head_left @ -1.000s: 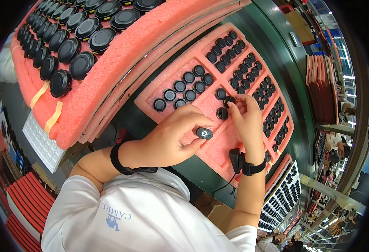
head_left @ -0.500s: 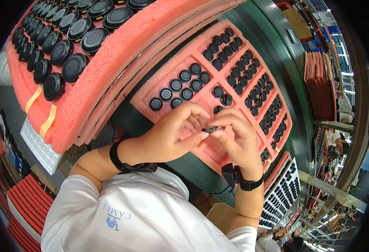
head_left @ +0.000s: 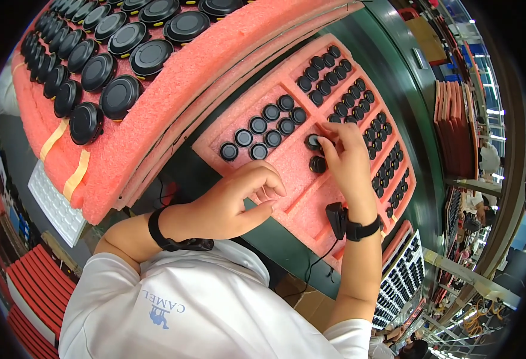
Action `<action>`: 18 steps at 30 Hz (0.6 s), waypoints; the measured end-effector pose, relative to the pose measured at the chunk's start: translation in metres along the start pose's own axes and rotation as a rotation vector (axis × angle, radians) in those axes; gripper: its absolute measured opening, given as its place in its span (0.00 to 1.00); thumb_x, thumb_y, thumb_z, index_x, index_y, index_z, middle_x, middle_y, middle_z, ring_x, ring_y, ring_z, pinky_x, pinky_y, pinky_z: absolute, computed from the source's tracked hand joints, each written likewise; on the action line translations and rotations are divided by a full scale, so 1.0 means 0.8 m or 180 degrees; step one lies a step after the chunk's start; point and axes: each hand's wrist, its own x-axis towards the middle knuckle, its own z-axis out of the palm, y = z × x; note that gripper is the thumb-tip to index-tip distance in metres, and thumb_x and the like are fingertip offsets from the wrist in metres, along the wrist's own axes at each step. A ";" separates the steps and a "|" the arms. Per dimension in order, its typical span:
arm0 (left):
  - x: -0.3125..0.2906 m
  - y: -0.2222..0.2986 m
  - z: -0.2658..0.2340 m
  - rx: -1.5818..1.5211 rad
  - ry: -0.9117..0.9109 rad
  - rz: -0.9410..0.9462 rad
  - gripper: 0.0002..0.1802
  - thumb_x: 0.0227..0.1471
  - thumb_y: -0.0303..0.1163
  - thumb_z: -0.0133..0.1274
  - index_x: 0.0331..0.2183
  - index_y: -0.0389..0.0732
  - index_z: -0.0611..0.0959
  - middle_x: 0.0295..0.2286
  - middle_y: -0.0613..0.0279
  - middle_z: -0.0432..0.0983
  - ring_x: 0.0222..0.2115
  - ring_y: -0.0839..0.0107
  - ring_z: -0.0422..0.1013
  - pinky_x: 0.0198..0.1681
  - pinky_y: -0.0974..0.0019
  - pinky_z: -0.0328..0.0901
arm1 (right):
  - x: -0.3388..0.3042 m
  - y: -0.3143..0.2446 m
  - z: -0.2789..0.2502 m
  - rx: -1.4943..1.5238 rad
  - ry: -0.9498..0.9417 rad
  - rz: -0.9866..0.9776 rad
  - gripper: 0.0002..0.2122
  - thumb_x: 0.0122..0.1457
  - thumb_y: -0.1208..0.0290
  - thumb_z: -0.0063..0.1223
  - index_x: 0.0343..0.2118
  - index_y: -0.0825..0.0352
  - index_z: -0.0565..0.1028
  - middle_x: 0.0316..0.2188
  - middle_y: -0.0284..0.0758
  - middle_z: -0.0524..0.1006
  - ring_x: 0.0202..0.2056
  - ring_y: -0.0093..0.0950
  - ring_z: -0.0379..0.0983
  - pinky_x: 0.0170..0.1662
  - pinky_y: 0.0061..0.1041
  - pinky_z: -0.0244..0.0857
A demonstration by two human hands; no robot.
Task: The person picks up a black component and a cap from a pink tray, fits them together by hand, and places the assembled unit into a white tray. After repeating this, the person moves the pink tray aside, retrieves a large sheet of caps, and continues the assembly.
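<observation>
Half a second ago our two hands met over the tray with a small dark piece between them; now they are well apart. Our left hand (head_left: pixel 230 200) has drawn back to the tray's near edge, half curled, thumb spread from the fingers, and holds nothing we can see. Our right hand (head_left: pixel 349 163) has gone to the discs, thumb and forefinger close together at one disc (head_left: pixel 312 141); whether they pinch it we cannot tell, for the hand hides part of it. That disc lies in the tray (head_left: pixel 288 157), just left of the right hand's fingertips; a second disc (head_left: pixel 317 164) sits just below it. The tray, pink and divided, rests on a dark green tabletop (head_left: pixel 263 234). Around us are a tall foam stack (head_left: pixel 185 69) bearing larger discs, a red stack (head_left: pixel 44 287), brownish sheets (head_left: pixel 454 128) and a cable (head_left: pixel 311 267).
</observation>
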 end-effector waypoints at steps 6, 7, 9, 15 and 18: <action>-0.001 -0.004 -0.004 0.0046 0.0020 0.0067 0.10 0.45 0.18 0.49 0.33 0.37 0.71 0.32 0.63 0.64 0.31 0.76 0.65 0.35 0.73 0.63 | -0.030 -0.015 -0.007 -0.0176 -0.0287 0.0447 0.07 0.49 0.76 0.55 0.31 0.70 0.72 0.23 0.35 0.70 0.25 0.27 0.68 0.28 0.23 0.62; -0.001 -0.005 -0.003 0.0041 0.0006 0.0052 0.10 0.45 0.18 0.49 0.33 0.37 0.71 0.32 0.63 0.64 0.31 0.76 0.65 0.35 0.73 0.63 | -0.034 -0.018 -0.005 -0.0466 -0.0382 0.0414 0.07 0.49 0.76 0.56 0.30 0.70 0.72 0.23 0.35 0.70 0.25 0.27 0.68 0.28 0.23 0.61; 0.000 -0.006 -0.002 0.0033 -0.0037 0.0032 0.10 0.45 0.18 0.49 0.34 0.37 0.71 0.33 0.63 0.65 0.31 0.76 0.65 0.36 0.73 0.63 | -0.040 -0.019 -0.005 -0.0760 -0.0455 0.0399 0.07 0.48 0.75 0.57 0.30 0.70 0.71 0.23 0.35 0.70 0.25 0.27 0.68 0.28 0.23 0.61; 0.003 0.003 0.005 -0.0008 -0.0079 -0.0193 0.12 0.47 0.20 0.51 0.37 0.36 0.72 0.36 0.62 0.67 0.34 0.77 0.66 0.37 0.73 0.62 | -0.075 -0.047 -0.023 0.0565 -0.0257 0.0289 0.09 0.48 0.77 0.55 0.32 0.70 0.69 0.24 0.35 0.69 0.25 0.26 0.66 0.28 0.22 0.61; 0.011 0.011 0.028 -0.0561 -0.0106 -0.0212 0.14 0.47 0.23 0.53 0.39 0.36 0.73 0.36 0.62 0.68 0.35 0.76 0.67 0.38 0.72 0.63 | -0.110 -0.067 -0.026 0.1170 -0.0071 0.0239 0.10 0.48 0.77 0.55 0.34 0.70 0.68 0.23 0.36 0.69 0.24 0.28 0.65 0.27 0.23 0.60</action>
